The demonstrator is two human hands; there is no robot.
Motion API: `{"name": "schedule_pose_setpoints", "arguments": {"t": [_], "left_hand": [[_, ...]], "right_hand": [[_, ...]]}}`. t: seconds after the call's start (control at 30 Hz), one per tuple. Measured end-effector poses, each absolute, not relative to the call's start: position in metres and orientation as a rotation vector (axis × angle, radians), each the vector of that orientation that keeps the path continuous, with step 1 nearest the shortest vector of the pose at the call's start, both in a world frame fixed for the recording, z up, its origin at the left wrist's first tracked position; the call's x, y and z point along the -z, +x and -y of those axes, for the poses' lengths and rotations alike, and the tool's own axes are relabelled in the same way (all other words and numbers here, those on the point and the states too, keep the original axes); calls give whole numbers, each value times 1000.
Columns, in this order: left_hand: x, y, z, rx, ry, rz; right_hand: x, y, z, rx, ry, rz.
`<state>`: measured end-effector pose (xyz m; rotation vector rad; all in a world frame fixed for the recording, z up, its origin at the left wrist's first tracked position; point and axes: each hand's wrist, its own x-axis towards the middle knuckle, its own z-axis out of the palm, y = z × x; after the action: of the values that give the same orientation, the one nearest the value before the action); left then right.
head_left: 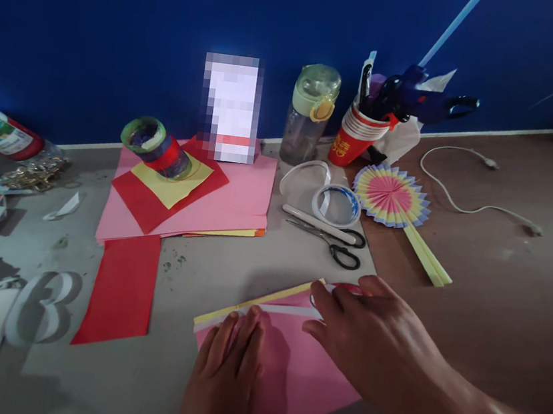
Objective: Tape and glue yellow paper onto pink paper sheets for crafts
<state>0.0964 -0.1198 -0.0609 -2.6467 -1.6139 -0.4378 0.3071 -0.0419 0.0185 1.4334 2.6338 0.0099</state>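
Flat on the near part of the table lies a pink sheet of paper (317, 366), with a yellow band (270, 299) along its far edge. A white strip of tape (289, 310) runs across the sheet just below that band. My left hand (229, 369) rests on the paper, its fingers stretched out over the strip's left end. Toward the sheet's right end, my right hand (363, 325) closes around a tape roll, whose reddish rim (347, 287) shows behind the fingers. Most of the roll is hidden by the hand.
Beyond the sheet lie scissors (326, 238), a white knife-like tool (317, 224), another tape roll (336, 204) and a pleated paper fan (391, 196). Farther back stand a bottle (310, 117), red paper cups (356, 136) and a decorated jar (160, 149) on coloured paper. Red paper (120, 288) lies left.
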Motion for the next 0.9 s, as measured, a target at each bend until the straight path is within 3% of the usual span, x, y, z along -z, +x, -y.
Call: {"name": "schedule_pose_setpoints", "arguments": {"t": [0.9], "left_hand": [[65,91,118,391,-2680,1541]], "right_hand": [[-18,350,34,-67,1621,-2563]]}}
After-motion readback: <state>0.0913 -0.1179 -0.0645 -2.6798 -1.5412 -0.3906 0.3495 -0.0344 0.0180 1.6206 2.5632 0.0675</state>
